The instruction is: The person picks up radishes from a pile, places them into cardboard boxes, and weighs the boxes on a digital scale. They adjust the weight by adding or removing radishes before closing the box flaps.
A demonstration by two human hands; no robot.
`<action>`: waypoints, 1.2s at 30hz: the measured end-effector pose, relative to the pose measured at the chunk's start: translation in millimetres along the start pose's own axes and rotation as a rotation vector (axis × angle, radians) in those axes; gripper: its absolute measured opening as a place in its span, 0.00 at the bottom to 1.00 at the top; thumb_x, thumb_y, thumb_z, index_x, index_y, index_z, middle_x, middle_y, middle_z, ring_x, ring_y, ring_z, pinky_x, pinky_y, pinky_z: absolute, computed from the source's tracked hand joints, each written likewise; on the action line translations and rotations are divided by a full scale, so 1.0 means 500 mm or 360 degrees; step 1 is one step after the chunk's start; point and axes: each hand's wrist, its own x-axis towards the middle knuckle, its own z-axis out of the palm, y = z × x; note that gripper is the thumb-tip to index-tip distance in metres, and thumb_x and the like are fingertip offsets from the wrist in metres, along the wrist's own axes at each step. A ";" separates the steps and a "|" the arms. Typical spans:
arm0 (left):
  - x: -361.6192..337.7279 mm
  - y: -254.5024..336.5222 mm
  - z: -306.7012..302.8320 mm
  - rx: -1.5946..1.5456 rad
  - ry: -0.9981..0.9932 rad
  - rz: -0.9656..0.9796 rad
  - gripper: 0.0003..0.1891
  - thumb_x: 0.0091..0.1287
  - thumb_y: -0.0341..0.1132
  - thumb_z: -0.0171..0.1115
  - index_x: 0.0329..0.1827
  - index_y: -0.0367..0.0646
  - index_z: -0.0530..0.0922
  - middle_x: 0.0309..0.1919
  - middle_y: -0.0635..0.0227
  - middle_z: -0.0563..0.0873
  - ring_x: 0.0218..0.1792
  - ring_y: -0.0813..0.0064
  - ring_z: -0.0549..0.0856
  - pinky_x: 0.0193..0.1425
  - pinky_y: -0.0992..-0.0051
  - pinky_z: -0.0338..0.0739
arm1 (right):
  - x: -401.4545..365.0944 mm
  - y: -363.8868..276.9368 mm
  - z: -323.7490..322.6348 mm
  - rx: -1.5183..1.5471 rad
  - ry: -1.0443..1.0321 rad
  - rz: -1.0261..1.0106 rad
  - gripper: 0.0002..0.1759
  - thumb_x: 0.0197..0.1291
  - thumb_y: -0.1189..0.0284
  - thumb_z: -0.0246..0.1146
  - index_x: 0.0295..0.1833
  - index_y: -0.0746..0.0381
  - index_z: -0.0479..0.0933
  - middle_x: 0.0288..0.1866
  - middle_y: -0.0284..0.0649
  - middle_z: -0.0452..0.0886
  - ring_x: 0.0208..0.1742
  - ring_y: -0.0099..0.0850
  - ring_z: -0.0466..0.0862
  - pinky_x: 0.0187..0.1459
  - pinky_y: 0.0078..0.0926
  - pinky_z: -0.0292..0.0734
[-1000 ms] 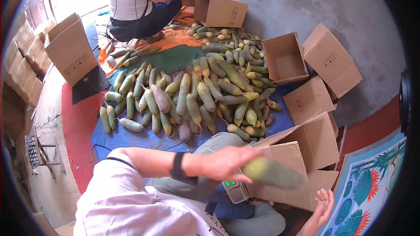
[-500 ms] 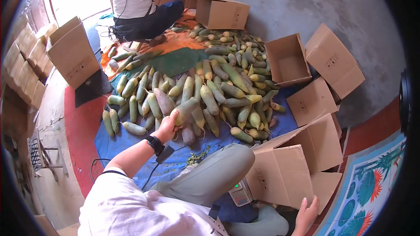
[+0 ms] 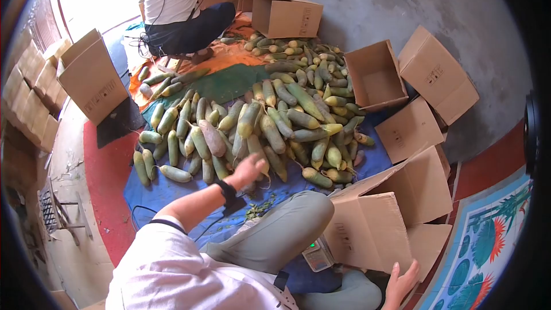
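My left hand (image 3: 248,172), wearing a black wrist device, is at the front edge of a heap of green radishes (image 3: 274,133). Its fingers touch or overlap the lower end of a pale green radish (image 3: 256,150); blur hides whether they grip it. Just above, another green radish (image 3: 248,119) lies on top of the heap. At the bottom right, my right hand (image 3: 402,285) is open with its fingers apart, beside the lower flap of an open cardboard box (image 3: 367,231). A small scale (image 3: 317,256) with a green display stands between my legs and that box.
Further open boxes (image 3: 376,74) (image 3: 439,74) (image 3: 408,129) stand right of the heap. One box (image 3: 94,80) is at the left, another (image 3: 287,14) at the back. A person (image 3: 172,6) sits at the back left. Blue sheeting (image 3: 155,195) lies under the radishes.
The radish my left hand held now lies on the heap, farther away. That hand has let go and moved right and slightly toward me. My right hand has barely moved.
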 end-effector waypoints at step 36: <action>-0.296 0.202 0.093 0.0624 -0.0789 0.0870 0.44 0.63 0.54 0.55 0.72 0.35 0.46 0.67 0.38 0.55 0.69 0.44 0.57 0.71 0.61 0.55 | -0.050 -0.059 -0.036 0.0106 0.0547 -0.0220 0.31 0.50 0.75 0.64 0.62 0.62 0.64 0.61 0.48 0.68 0.62 0.45 0.67 0.63 0.44 0.59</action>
